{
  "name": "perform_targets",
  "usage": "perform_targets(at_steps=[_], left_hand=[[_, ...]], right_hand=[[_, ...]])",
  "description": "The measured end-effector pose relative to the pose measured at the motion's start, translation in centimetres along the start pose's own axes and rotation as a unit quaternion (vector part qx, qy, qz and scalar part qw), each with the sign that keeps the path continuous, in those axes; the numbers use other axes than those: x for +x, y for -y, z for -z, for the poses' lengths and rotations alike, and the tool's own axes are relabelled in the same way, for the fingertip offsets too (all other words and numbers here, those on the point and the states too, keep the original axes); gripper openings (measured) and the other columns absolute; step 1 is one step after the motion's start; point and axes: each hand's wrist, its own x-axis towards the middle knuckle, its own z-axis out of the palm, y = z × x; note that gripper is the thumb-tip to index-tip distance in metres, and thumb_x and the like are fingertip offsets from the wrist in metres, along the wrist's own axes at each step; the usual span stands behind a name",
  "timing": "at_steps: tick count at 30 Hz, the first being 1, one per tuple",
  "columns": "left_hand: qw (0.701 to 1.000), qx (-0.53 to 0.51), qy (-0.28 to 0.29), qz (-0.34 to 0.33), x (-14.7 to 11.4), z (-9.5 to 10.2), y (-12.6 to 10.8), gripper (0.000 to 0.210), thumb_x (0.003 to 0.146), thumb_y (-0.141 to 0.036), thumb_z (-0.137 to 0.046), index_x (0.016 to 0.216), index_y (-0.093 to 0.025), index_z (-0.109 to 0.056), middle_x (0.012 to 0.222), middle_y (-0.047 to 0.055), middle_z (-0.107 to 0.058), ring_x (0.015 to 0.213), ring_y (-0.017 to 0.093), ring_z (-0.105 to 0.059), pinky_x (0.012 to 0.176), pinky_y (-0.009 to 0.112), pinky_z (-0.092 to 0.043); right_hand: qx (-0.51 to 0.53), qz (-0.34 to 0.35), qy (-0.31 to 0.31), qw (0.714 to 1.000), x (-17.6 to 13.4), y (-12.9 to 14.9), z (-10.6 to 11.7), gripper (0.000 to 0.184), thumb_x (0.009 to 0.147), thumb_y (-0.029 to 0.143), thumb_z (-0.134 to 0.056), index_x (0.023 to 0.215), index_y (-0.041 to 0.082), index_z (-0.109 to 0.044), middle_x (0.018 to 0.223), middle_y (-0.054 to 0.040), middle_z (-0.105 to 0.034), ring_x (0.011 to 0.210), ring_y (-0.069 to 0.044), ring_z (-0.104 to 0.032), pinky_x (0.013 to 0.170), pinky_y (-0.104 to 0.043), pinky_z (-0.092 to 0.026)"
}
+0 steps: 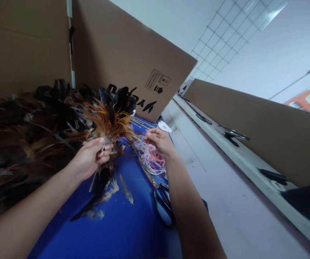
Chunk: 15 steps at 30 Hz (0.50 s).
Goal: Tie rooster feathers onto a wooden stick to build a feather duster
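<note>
My left hand [90, 158] pinches the base of a bunch of feathers [114, 120], orange-brown low down with broad black ones fanning upward. To its right, my right hand [160, 140] is closed, thumb against fingertips, close to the bunch's right edge. What sits between those fingertips, if anything, is too small to make out. Below the right hand lies a tangle of pink and white ribbon strands [152, 158]. Black-handled scissors [162, 203] rest on the blue table surface [122, 230], beside my right forearm.
A large pile of brown and black feathers [22, 144] fills the left side. Loose feathers [126, 189] lie on the blue surface. Cardboard boxes [122, 46] stand behind. A white disc-shaped object [164, 126] and thin sticks [141, 122] lie beyond my right hand.
</note>
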Motion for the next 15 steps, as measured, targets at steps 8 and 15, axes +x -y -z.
perform_targets(at_steps=[8,15], left_hand=[[1.000,0.004,0.007,-0.012,0.2,0.4,0.1,0.023,0.080,-0.011,-0.053,0.064,-0.016,-0.037,0.063,-0.001,-0.045,0.042,0.003,-0.034,0.034,0.011,-0.024],[1.000,0.008,0.012,-0.007,0.4,0.5,0.2,0.018,0.080,-0.012,-0.053,0.066,-0.015,-0.042,0.061,-0.002,-0.043,0.042,0.003,-0.034,0.034,0.010,-0.024]], right_hand=[[0.110,-0.012,-0.033,0.993,-1.7,4.1,3.7,0.037,0.059,0.026,-0.079,0.089,0.014,-0.061,0.071,-0.0017,-0.069,0.056,-0.009,-0.059,0.055,-0.022,-0.049],[0.065,0.057,-0.077,0.993,-1.9,7.3,5.8,0.035,0.059,0.019,-0.074,0.092,0.017,-0.062,0.091,-0.0034,-0.069,0.054,-0.007,-0.058,0.040,-0.017,-0.041]])
